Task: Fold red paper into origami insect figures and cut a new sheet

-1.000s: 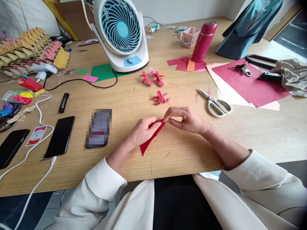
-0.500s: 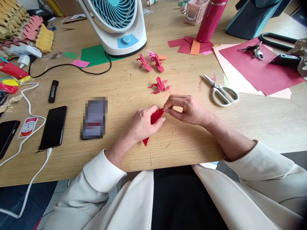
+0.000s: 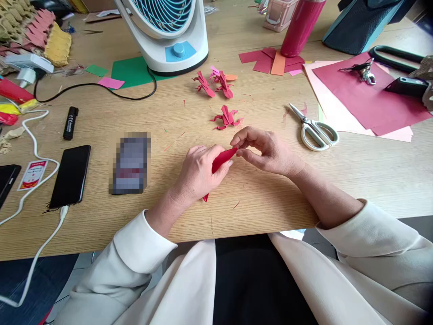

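The left hand [image 3: 201, 169] lies palm down, its fingers closed over a narrow, pointed piece of folded red paper [image 3: 222, 160] and its thumb pressed along the near side. The right hand [image 3: 265, 151] comes in from the other side, wrist bent, thumb and forefinger nearly together at the far tip of that folded piece, the remaining fingers loosely curled. Both forearms slant inward, two turned-back white sleeves [image 3: 145, 241] below them.

The folded piece is the landmark, held at the near part of the pale wood-grain desk [image 3: 270, 203]. Just beyond it sit three small crimson folded-paper figures [image 3: 226, 118], one nearer and two side by side farther off. To its right lies one pair of white-handled metal scissors [image 3: 314, 131], blades partly apart; farther right, one large crimson paper sheet [image 3: 361, 99] overlaps paler pink paper [image 3: 324, 101]. To its left are one pixelated phone [image 3: 130, 164], then one black phone [image 3: 70, 176] with a white cable plugged in, and one black marker [image 3: 70, 123] beyond that phone. Well beyond the folded piece stand one white-and-blue fan [image 3: 172, 40] and one glossy magenta bottle [image 3: 301, 29].
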### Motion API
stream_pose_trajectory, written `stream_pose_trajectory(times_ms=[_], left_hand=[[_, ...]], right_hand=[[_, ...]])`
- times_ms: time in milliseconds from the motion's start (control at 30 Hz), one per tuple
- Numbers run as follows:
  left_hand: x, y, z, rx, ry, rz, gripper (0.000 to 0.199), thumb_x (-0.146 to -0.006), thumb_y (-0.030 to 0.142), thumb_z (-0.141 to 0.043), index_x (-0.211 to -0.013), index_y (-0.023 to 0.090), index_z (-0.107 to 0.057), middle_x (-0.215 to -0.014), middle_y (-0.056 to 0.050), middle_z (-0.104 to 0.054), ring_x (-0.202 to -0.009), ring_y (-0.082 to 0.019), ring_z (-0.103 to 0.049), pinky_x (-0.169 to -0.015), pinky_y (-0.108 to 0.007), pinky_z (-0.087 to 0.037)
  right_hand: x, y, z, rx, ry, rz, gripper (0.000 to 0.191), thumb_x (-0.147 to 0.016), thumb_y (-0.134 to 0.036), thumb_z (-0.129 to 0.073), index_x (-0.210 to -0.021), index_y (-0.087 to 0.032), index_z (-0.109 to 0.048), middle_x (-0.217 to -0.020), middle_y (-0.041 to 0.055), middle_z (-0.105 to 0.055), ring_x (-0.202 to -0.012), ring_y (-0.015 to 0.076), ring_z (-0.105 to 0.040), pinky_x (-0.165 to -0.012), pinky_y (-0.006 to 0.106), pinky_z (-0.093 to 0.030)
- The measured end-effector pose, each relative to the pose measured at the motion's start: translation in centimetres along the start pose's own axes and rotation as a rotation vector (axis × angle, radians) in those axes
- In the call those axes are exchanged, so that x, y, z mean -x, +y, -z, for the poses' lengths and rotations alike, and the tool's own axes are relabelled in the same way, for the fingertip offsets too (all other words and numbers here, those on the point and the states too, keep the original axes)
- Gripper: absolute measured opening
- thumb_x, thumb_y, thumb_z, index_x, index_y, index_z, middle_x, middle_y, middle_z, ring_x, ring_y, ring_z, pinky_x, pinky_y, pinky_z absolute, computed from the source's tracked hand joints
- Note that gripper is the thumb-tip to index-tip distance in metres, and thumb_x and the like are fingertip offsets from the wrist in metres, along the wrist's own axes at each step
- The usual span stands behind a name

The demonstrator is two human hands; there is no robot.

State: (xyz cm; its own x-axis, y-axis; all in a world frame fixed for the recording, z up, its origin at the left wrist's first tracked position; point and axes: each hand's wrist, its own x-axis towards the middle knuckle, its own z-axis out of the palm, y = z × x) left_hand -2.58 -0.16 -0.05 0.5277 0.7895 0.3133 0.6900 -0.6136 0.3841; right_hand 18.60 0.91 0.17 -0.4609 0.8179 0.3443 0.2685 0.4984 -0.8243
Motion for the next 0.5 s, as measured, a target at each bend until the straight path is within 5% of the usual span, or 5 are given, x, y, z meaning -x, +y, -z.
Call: stream_pose_trajectory(times_ms=[200,500], left_hand=[[0.3,0.6,0.4,-0.305,-0.055,-0.071,0.015,-0.091,0.031,-0.056,-0.090,0.017,-0.062,-0.075,-0.007,-0.068,-0.080,-0.026,-0.062,-0.098,-0.048,-0.040],[0.6,1.2,0.2,-0.395,-0.072,-0.101,0.014,-0.092,0.027,-0.054,-0.087,0.016,-0.062,-0.076,-0.007,-0.068,-0.081,-0.027,-0.062,-0.103,-0.051,-0.038]], right_hand=[[-0.1,-0.3,0.5,0.231,-0.015,-0.008,0.008,-0.086,-0.018,-0.060,-0.084,-0.017,-0.068,-0.078,0.0022,-0.070,-0.067,0.0137,-0.063,-0.066,0.025,-0.050],[0.2,-0.2,-0.3,0.590,-0.156,0.101,0.017,-0.088,-0.011,-0.051,-0.086,-0.016,-0.067,-0.079,0.0048,-0.066,-0.067,0.0150,-0.057,-0.063,0.027,-0.039]])
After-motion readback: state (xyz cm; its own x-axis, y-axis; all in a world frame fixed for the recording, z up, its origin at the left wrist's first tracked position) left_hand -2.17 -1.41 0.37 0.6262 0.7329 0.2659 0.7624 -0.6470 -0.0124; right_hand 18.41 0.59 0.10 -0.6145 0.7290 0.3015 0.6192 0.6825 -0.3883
